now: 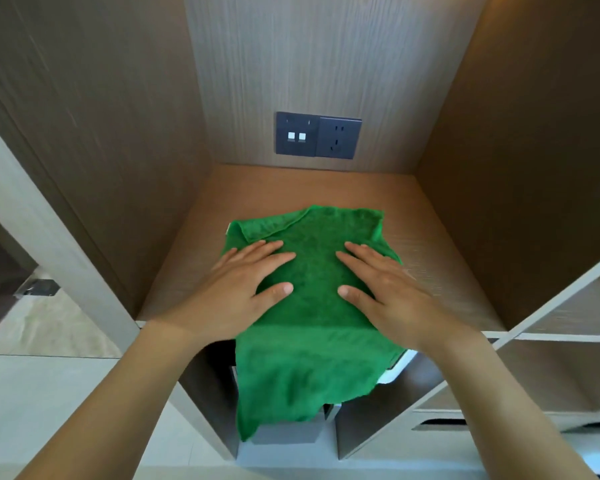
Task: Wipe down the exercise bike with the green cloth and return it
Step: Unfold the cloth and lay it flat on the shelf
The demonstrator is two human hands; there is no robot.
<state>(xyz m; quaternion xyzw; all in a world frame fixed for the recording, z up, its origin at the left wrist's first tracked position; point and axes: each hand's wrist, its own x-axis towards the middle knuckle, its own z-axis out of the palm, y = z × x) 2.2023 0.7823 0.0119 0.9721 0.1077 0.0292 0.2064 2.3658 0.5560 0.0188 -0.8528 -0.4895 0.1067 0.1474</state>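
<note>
The green cloth (312, 306) lies on the wooden shelf (430, 237) inside a cabinet niche, with its near part hanging down over the front edge. Its long axis runs from near to far, and the far left corner is folded over. The left hand (243, 289) and the right hand (388, 292) both press flat on it, the fingers straight and spread, gripping nothing. The bike is not in view, so I judge this is the return step, almost finished. On the far wall is a dark socket panel (317, 136).

Cloth (312, 271) on shelf (440, 244) — front part overhanging, both hands on it, socket panel (317, 135) behind
</note>
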